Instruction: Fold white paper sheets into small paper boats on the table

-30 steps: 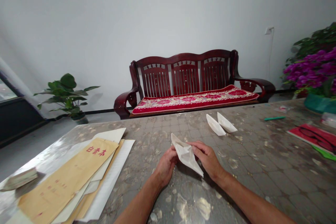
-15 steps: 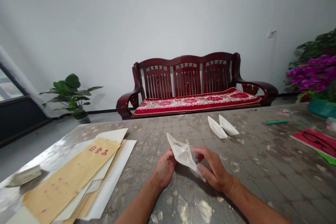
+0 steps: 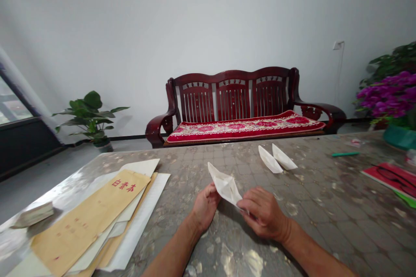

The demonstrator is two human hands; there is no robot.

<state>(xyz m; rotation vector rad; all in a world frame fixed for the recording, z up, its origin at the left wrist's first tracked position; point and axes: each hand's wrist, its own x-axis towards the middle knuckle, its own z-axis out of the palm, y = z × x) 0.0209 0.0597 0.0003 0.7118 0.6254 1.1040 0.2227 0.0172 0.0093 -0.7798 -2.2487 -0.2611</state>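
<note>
Paper boat [image 3: 225, 186], clamped by left hand [image 3: 204, 207] and right hand [image 3: 264, 214], red-lettered kraft envelope [image 3: 91, 207]

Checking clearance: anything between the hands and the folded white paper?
Nothing visible. The left hand and right hand are both on the folded white paper, so no gap remains. The two paper boats lie beyond it and the manila envelopes lie to the left, neither in between.

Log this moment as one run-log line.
left hand: holds folded white paper boat | right hand: pinches its lower tip | beyond: two paper boats on speckled tabletop
</note>
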